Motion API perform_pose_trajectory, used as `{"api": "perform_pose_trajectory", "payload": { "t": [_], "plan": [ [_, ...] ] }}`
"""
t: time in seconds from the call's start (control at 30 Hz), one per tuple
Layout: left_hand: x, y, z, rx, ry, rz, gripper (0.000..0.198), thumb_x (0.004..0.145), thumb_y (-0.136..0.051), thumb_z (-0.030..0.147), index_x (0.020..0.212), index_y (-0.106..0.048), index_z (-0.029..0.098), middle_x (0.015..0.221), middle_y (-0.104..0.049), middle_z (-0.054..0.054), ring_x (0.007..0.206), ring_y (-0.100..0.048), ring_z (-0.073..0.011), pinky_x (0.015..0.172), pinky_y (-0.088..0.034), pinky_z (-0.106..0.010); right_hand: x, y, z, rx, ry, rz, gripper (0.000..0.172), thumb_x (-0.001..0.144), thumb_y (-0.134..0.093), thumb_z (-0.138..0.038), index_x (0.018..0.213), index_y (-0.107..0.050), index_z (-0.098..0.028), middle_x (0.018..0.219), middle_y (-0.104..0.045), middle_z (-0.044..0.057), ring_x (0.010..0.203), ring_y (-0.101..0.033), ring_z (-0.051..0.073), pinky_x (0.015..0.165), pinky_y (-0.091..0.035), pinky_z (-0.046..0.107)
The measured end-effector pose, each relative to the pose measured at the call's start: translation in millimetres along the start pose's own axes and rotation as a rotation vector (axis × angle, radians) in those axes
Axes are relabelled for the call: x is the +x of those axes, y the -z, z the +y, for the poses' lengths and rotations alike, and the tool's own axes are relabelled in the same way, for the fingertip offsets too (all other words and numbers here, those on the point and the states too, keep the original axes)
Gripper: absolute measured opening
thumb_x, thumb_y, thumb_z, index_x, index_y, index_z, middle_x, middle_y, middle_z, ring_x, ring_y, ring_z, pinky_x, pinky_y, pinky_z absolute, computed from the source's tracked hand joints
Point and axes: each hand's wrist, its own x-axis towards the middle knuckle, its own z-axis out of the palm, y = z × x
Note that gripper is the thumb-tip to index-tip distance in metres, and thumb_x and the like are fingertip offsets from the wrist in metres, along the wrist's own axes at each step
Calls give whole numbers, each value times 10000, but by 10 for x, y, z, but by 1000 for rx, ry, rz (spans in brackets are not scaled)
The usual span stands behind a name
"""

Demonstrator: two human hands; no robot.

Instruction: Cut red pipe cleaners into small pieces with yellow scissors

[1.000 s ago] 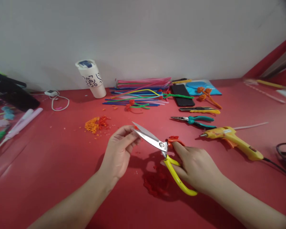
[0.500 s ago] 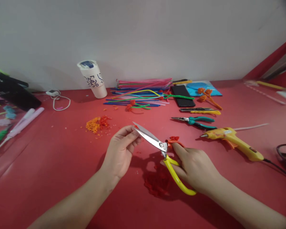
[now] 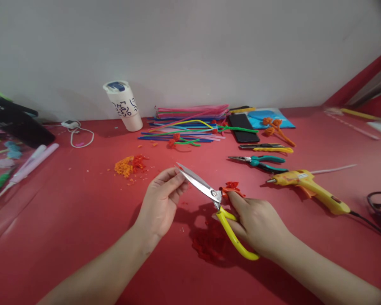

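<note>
Above red counter [image 3: 82, 212], mid-frame: long steel-bladed scissors with yellow loop handles [image 3: 206, 190]. Right hand [image 3: 260, 226] grip clamped through handles. Left hand [image 3: 161, 203] grip pinched together on tiny red fuzzy scrap [image 3: 179, 168] at blade tips. Scissors probably stiff, weighty, sharp: safest taken by handles. Scrap light, soft, easily dropped.

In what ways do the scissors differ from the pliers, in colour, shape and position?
The scissors show a yellow handle; the pliers have teal ones. The scissors' blades are long and broad; the pliers' nose is short and thin. The scissors are gripped by the right hand, with the left hand pinching a red scrap at their tip; the pliers lie untouched on the table. Both are metal hand tools pointing left.
</note>
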Motion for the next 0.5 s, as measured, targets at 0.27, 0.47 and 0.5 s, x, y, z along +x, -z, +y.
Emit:
{"api": "perform_pose_trajectory", "payload": {
  "t": [0.27, 0.47, 0.5],
  "plan": [
    [9, 9, -12, -8, -22, -25, 44, 656, -601, 120, 686, -621, 147, 649, -572, 21, 571, -501, -36, 586, -416, -151, -15, -19, 1, -14, -1, -12, 362, 810, -262, -490, 719, -414, -174, 446, -513, 0, 375, -480, 151, 413, -144, 240],
    [2, 12, -7, 8, -25, -16, 40, 645, -610, 129, 675, -618, 154, 644, -568, 27, 562, -491, -35, 573, -407, -152, -11, 0, -9, -14, -12, 3, 415, 807, -218, -526, 671, -411, -184, 411, -485, -2, 344, -447, 139, 407, -138, 232],
    [2, 12, -6, 8, -25, -15, 40, 644, -611, 131, 676, -617, 154, 646, -568, 28, 565, -491, -35, 575, -406, -152, -11, -3, -7, -11, -14, 2, 417, 809, -212, -522, 668, -413, -185, 413, -486, 0, 342, -442, 136, 407, -138, 232]
  ]
}}
